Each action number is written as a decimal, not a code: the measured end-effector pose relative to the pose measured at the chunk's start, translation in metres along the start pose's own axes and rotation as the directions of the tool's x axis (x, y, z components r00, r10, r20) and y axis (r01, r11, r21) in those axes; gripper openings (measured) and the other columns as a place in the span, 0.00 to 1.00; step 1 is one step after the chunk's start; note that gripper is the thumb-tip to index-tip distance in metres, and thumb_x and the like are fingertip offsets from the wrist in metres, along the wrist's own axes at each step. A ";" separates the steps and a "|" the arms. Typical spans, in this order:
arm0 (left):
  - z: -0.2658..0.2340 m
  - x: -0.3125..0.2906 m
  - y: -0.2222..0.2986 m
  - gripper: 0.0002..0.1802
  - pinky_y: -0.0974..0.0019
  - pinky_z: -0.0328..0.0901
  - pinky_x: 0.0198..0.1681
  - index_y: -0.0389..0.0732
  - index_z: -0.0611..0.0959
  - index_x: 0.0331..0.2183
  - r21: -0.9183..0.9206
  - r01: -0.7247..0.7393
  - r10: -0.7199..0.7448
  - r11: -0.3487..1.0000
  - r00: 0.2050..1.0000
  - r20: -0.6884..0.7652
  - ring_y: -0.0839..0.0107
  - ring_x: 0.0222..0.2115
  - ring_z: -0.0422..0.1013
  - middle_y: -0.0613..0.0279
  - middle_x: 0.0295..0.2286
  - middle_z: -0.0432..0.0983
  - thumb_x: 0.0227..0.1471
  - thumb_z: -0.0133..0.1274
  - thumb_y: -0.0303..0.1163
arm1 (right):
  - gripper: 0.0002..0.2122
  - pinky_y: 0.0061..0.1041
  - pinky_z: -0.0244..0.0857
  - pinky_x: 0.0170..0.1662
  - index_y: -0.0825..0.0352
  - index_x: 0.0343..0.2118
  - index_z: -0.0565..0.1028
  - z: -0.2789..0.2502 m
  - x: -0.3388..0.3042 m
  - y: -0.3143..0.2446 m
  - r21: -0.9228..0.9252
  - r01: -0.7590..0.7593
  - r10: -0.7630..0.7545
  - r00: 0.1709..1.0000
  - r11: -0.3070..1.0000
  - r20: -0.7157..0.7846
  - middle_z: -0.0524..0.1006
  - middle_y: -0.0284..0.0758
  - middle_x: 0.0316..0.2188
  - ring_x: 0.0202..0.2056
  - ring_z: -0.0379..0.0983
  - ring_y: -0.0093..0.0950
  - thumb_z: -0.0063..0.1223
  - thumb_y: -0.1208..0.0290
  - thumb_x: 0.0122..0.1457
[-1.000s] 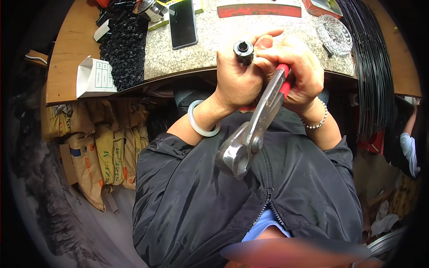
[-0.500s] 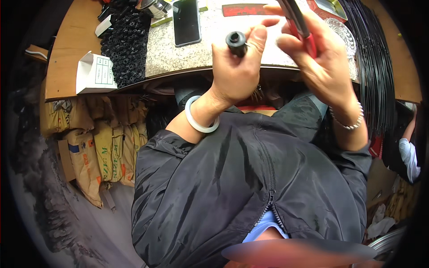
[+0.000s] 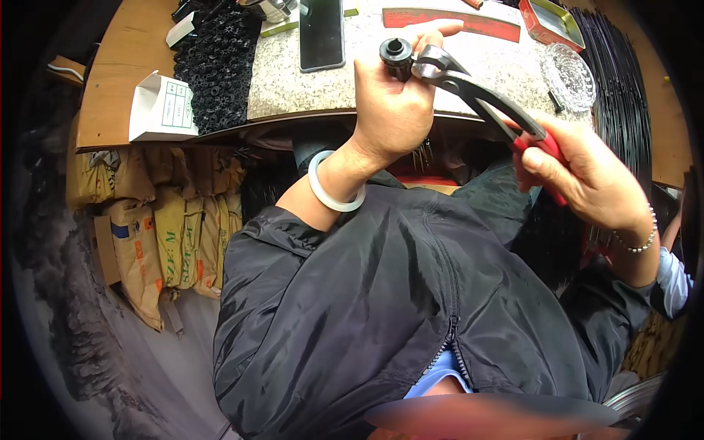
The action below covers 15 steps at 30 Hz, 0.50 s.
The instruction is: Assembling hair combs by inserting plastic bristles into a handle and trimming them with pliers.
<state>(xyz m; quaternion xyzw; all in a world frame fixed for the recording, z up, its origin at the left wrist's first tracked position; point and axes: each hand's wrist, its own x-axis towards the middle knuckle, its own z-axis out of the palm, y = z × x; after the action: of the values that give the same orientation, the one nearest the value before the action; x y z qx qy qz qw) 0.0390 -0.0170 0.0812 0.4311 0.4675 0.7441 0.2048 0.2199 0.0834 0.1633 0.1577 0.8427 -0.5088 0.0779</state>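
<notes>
Left hand [image 3: 392, 110] fingers closed around small black round part [image 3: 396, 51], held over near edge of stone table [image 3: 469, 66]. Right hand [image 3: 587, 180] grips red-handled pliers [image 3: 477, 92]; jaws touching part's right side. Step, as I judge: crimping part. Next move needs firm squeeze, part kept steady.

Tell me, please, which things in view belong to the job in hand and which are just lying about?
In use:
- small black round part, pinched in the left hand
- red-handled pliers, held in the right hand, tips at the part

Lying about:
- dark phone
- glass ashtray
- white box
- heap of black parts
- red tin
</notes>
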 end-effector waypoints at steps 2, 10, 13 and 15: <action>-0.001 -0.002 -0.001 0.08 0.81 0.52 0.12 0.30 0.73 0.25 0.036 -0.047 0.046 0.998 0.998 0.042 0.88 0.11 0.56 0.60 0.23 0.71 0.47 0.37 0.16 | 0.16 0.17 0.65 0.27 0.72 0.47 0.65 -0.012 0.001 -0.019 -0.015 -0.118 0.119 0.989 0.993 0.090 0.69 0.31 0.20 0.21 0.67 0.19 0.42 0.67 0.60; 0.004 0.001 0.002 0.09 0.81 0.51 0.12 0.30 0.75 0.26 0.118 -0.060 0.062 0.991 0.998 -0.011 0.89 0.12 0.56 0.69 0.14 0.64 0.53 0.42 0.22 | 0.12 0.14 0.53 0.15 0.69 0.38 0.68 -0.011 0.003 -0.029 0.006 -0.357 0.354 0.928 0.934 0.118 0.64 0.27 0.12 0.12 0.58 0.15 0.38 0.64 0.62; -0.001 0.000 0.009 0.09 0.79 0.54 0.18 0.29 0.78 0.29 0.106 -0.008 0.012 0.994 0.999 -0.032 0.86 0.16 0.59 0.69 0.16 0.67 0.53 0.42 0.22 | 0.11 0.16 0.54 0.17 0.68 0.32 0.67 -0.001 0.006 -0.011 0.138 -0.190 0.179 0.980 0.972 0.088 0.64 0.26 0.13 0.15 0.59 0.14 0.41 0.64 0.61; -0.001 0.001 0.012 0.09 0.77 0.59 0.25 0.29 0.78 0.29 0.069 0.033 -0.029 0.997 0.998 -0.062 0.84 0.21 0.62 0.67 0.21 0.72 0.51 0.43 0.21 | 0.10 0.16 0.55 0.18 0.68 0.35 0.68 0.011 0.008 -0.002 0.169 -0.068 0.066 0.998 0.983 0.018 0.64 0.27 0.14 0.15 0.60 0.14 0.41 0.64 0.61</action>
<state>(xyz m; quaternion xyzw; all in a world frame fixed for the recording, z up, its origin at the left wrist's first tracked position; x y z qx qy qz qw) 0.0385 -0.0229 0.0919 0.4078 0.5060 0.7368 0.1865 0.2116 0.0741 0.1572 0.1891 0.7902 -0.5765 0.0866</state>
